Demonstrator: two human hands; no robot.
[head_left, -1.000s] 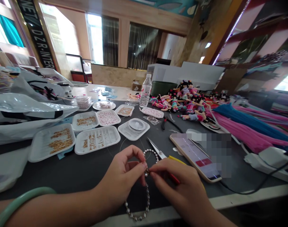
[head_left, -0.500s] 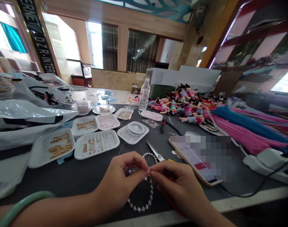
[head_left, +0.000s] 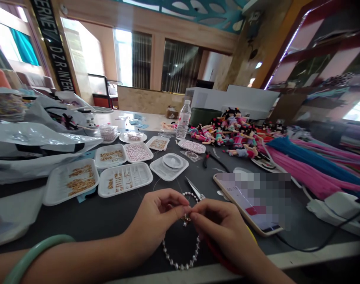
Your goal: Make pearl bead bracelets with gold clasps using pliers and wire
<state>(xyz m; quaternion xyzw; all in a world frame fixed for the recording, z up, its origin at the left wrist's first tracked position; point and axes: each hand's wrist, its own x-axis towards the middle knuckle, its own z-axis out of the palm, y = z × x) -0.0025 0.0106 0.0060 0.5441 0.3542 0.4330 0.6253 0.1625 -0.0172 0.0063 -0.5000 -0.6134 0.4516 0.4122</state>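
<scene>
Strand [head_left: 182,267] pinched by left hand [head_left: 156,217] and right hand [head_left: 227,223]; light, steady fingertips and slack beads advisable.

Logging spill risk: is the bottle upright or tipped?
Upright: the bottle stands vertically, its cap at the top.

The left hand [head_left: 160,221] and right hand [head_left: 224,227] are pinching a beaded strand [head_left: 182,266] between fingertips that are meeting. Scissors [head_left: 194,188] are lying just beyond, and a phone [head_left: 250,205] is resting to the right.
</scene>
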